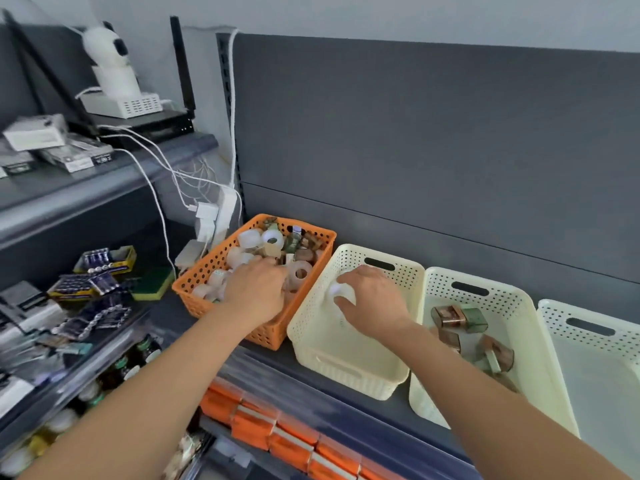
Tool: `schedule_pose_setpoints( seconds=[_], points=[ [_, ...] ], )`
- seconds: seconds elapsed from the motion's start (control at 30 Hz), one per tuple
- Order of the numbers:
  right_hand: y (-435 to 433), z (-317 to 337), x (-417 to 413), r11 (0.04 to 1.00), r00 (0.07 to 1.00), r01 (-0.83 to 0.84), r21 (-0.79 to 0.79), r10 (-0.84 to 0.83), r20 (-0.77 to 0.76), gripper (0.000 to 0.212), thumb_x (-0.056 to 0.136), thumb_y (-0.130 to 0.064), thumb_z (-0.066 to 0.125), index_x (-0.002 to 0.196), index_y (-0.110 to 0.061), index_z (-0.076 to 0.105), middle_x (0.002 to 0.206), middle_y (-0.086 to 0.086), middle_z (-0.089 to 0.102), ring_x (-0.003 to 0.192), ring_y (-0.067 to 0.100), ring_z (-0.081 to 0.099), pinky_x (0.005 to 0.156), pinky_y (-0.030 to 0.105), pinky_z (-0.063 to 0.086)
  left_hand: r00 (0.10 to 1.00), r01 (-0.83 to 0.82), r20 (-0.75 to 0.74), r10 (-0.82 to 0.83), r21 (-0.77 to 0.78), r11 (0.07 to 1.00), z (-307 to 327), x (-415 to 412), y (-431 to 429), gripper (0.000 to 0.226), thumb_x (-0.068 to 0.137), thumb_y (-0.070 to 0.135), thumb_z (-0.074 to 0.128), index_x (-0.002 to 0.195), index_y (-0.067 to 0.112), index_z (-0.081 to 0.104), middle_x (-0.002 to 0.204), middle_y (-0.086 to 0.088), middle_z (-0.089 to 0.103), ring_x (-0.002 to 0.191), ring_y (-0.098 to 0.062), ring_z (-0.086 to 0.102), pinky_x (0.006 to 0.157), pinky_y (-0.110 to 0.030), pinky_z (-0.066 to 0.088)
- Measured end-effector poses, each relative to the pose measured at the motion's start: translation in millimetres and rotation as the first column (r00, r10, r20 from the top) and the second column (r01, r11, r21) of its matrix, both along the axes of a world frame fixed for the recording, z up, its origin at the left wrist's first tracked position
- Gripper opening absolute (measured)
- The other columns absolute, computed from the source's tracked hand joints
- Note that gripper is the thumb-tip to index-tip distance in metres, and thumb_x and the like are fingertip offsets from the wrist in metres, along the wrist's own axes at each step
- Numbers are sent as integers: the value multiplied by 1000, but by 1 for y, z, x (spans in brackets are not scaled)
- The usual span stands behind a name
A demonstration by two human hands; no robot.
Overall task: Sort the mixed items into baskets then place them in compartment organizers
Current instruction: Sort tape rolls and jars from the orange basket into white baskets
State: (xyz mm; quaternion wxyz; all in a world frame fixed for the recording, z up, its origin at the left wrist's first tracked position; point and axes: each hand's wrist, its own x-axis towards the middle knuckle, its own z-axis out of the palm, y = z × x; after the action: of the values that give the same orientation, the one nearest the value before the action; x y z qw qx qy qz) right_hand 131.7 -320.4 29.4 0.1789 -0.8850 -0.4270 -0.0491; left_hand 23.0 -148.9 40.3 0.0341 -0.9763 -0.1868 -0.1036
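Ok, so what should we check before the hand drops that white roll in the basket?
1. The right hand has a firm hold on the white tape roll: ok, the fingers curl round it.
2. The roll is over the first cream basket, not the orange basket: ok.
3. Nothing of another kind lies in that cream basket: cannot tell, because the hand hides part of its floor.
4. The tape dispensers are kept apart in the second cream basket: ok.
5. The left hand has the next item gripped: cannot tell, because its fingers are buried among the things in the orange basket.
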Motion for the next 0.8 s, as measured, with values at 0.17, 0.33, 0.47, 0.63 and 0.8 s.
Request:
schedule_pose_setpoints(
  seconds=[0.17,0.33,0.47,0.63,0.8],
  points=[
    [68,3,-23,991,993,-120,-53,119,-17,26,90,-33,55,110,-21,67,111,1,61,111,20,49,88,33,47,988,-41,-148,37,-25,999,-3,-19,62,20,90,19,52,107,22,63,100,-1,59,91,-20,54,67,-31,45],
    [125,-5,-34,947,982,-188,-261,191,-14,26,90,-23,52,114,-20,64,112,5,56,112,25,46,87,37,48,971,-43,-239,19,-95,995,-21,-25,112,30,91,9,48,111,23,65,104,-1,61,89,-20,58,72,-33,51],
    [156,-18,-39,895,985,-138,-425,168,35,26,87,-18,57,113,-19,58,108,7,53,105,27,51,72,35,46,967,37,-238,-96,-239,970,-32,-23,130,35,90,8,51,118,26,62,110,-3,61,99,-23,60,79,-34,51],
    [171,-32,-35,850,993,-44,-524,93,68,35,84,-6,61,117,-15,55,111,10,57,103,29,58,70,35,49,936,122,-292,-199,-261,958,-37,-12,143,13,91,9,52,95,14,62,103,-5,56,89,-22,57,78,-39,52],
    [173,-37,-30,902,998,-4,-432,30,53,34,84,-1,56,115,-16,60,109,10,56,101,31,58,71,36,50,920,192,-275,-279,-306,932,-41,-4,147,34,87,6,55,117,20,55,113,-2,55,93,-23,58,79,-40,53]
  ],
)
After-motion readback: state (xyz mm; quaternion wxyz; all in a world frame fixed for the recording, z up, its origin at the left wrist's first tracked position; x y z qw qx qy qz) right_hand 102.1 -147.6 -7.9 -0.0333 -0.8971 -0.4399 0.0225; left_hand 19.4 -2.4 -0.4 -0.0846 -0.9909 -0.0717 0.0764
